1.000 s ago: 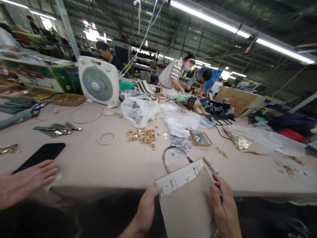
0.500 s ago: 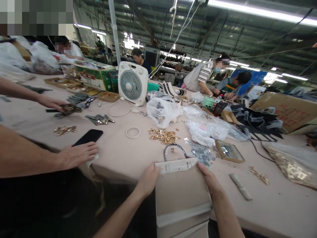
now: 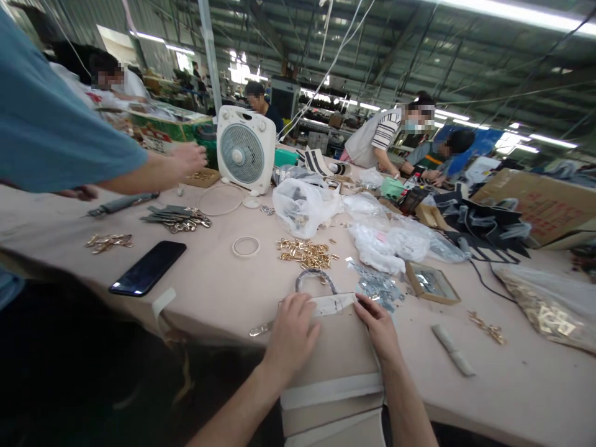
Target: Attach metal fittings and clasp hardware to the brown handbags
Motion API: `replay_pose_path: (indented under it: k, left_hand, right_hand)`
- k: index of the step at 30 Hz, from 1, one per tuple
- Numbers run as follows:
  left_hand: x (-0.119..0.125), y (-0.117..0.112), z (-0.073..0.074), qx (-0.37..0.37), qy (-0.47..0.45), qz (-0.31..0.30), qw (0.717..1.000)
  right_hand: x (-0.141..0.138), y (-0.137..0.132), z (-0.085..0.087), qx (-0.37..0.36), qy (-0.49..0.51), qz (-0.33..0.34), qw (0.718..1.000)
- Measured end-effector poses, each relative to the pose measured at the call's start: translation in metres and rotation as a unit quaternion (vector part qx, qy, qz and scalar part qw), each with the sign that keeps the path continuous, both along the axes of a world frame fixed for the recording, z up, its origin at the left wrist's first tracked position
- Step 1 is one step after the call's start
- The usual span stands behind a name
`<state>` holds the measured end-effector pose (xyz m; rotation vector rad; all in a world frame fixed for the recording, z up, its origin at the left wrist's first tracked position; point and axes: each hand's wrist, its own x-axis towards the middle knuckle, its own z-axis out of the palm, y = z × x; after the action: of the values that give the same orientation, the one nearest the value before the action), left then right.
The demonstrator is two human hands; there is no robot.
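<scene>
Panel [image 3: 347,347] sits at the near edge of the bench [image 3: 205,298]: top end over the bench, banded lower part running down toward the wearer, past the edge. Probably placed so the top gets support and the rest can hang free.

Right hand [image 3: 382,329]: at the top right corner, thumb on the near face, other fingers behind the edge. Clamped on the panel; reads as the steadying grip.

Left hand [image 3: 291,332]: laid over the top left corner, fingers across the white strip [image 3: 333,304], thumb bent in over the face. Can't tell if those fingers pinch the panel or just press; undersides hidden. Could be there to keep that corner from lifting.

Metal tab [image 3: 261,329] pokes out left of that hand, attachment hidden. Wrapped handle [image 3: 316,270] loops up beyond the top edge, pointing away from the wearer, so it's clear of both hands.

Gold fittings [image 3: 305,253] heaped just past the handle, silver plates [image 3: 375,287] spread to the right of it. Both near the panel, presumably for easy reach. Tape roll [image 3: 246,246] flat, left of the gold heap; phone [image 3: 148,268] flat, further left, well apart from the hands.

Co-worker's arm [image 3: 153,171] in a blue sleeve [image 3: 60,118] reaches over the far left, not touching the panel.
</scene>
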<state>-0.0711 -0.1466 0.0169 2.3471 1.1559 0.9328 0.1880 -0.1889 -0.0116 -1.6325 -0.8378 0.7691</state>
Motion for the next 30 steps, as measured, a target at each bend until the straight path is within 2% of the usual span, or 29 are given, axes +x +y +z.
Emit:
replay_pose_path:
  k: [7,10,13,16,24,30]
  left_hand:
    - [0.031,0.008,-0.006,0.007,0.071,0.015,0.997]
    - [0.044,0.010,-0.004,0.031,0.068,-0.023,0.997]
    - [0.058,0.013,-0.002,0.024,0.074,-0.077,0.994]
    - [0.069,0.014,-0.001,0.013,0.089,-0.079,0.993]
    - [0.070,0.015,-0.007,0.055,0.104,-0.082,0.990]
    - [0.073,0.018,-0.008,0.077,0.119,-0.085,0.986]
  right_hand:
    - [-0.011,0.003,-0.004,0.006,-0.170,-0.022,0.985]
    - [-0.015,0.004,-0.011,0.011,-0.192,-0.029,0.981]
    - [-0.018,0.003,-0.017,0.040,-0.220,-0.029,0.974]
    - [-0.019,0.002,-0.020,0.085,-0.272,-0.022,0.958]
    - [-0.019,0.000,-0.022,0.103,-0.340,0.011,0.935]
    - [-0.016,0.000,-0.020,0.072,-0.298,0.027,0.951]
